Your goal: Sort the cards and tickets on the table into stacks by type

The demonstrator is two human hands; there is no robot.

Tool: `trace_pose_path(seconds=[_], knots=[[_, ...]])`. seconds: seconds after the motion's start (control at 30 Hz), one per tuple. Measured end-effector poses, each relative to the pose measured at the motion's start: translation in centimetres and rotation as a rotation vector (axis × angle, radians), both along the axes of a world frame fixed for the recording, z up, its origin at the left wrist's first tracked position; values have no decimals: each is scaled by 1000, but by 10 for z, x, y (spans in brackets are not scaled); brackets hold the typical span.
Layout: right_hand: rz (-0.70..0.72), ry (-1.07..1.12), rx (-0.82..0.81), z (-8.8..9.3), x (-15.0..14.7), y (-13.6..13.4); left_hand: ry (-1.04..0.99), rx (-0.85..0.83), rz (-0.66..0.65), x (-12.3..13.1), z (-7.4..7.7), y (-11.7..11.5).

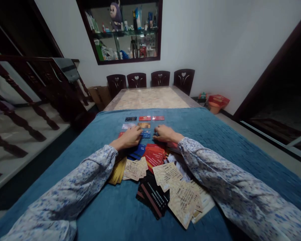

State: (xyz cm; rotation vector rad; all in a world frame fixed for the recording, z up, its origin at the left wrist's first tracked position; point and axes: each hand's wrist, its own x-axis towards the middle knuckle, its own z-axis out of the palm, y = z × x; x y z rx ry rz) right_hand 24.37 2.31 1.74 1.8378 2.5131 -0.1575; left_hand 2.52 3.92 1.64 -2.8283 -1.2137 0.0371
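A blue cloth (97, 207) covers the near part of the table. Nearest, on the right, lie spread cream cards (184, 201), with black cards (150, 197) just left of them. Farther left are a small cream pile (134, 169) and some yellow cards (117, 172). Behind these are red cards (153, 154) in the middle and dark blue cards (138, 152) to their left.

Past the piles are the two hands, apart from each other. The left hand (131, 136) is over the near row, its fingers bent at the left end of a blue card (146, 134). The right hand (164, 134) is bent just to the right of that card. I can't tell if either one is gripping a card.

Beyond the fingers are a gold card (144, 125) and, to its left, a pale card (127, 126). The far row has a black card (130, 119) on the left, then two red ones. Farther off are the bare tabletop (150, 97), four dark chairs (136, 80) and a wall shelf (126, 33) with a purple toy (116, 16).
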Motion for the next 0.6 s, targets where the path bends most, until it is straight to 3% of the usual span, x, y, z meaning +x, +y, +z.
trace_pose_path(seconds=[0.1,0.27,0.5,0.6], knots=[[-75,-23,19,0,10,-15,-50,9,-51,12,1,-22],[-187,-71,36,-9,32,-43,-52,-10,6,33,-6,-58],[-156,-29,29,-19,40,-78,-212,-107,-22,56,-49,-86],[-102,21,70,-24,40,-90,-260,-146,-72,59,-59,-100]])
